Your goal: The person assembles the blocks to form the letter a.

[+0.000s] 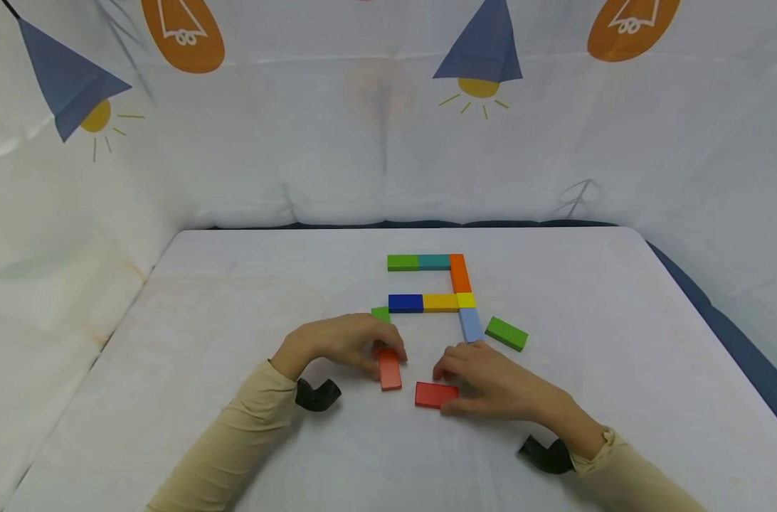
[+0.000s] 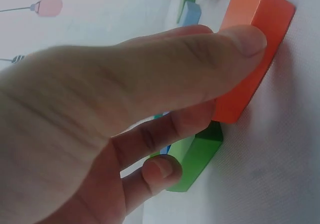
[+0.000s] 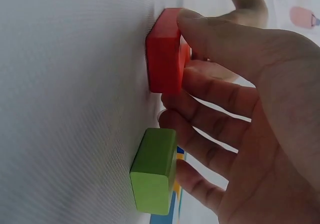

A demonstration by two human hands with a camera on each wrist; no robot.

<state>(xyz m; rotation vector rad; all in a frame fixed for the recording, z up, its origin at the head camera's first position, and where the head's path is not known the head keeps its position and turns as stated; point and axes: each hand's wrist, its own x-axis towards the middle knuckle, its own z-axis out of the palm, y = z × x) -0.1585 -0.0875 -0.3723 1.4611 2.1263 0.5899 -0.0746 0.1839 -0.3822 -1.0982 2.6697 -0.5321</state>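
My left hand [image 1: 346, 341] pinches an orange-red block [image 1: 390, 371] lying lengthwise; the left wrist view shows the thumb pressed along its side. A green block [image 1: 380, 313], partly hidden, lies just beyond that hand. Slightly nearer, to the right, my right hand [image 1: 497, 380] holds a red block [image 1: 432, 395] between thumb and fingers, flat on the table. Past the hands, blocks form a connected line: green [image 1: 403, 263] and teal [image 1: 434, 262] on top, orange [image 1: 460, 273] down the right, then yellow [image 1: 466, 300], amber [image 1: 440, 303], dark blue [image 1: 405, 304] and light blue [image 1: 470, 324].
A loose green block [image 1: 506, 333] lies slanted right of the light blue one, beyond the right hand. The white table [image 1: 267, 270] is bordered by pale fabric walls [image 1: 337, 156] printed with lamps. A dark strap piece [image 1: 318, 395] hangs at each wrist.
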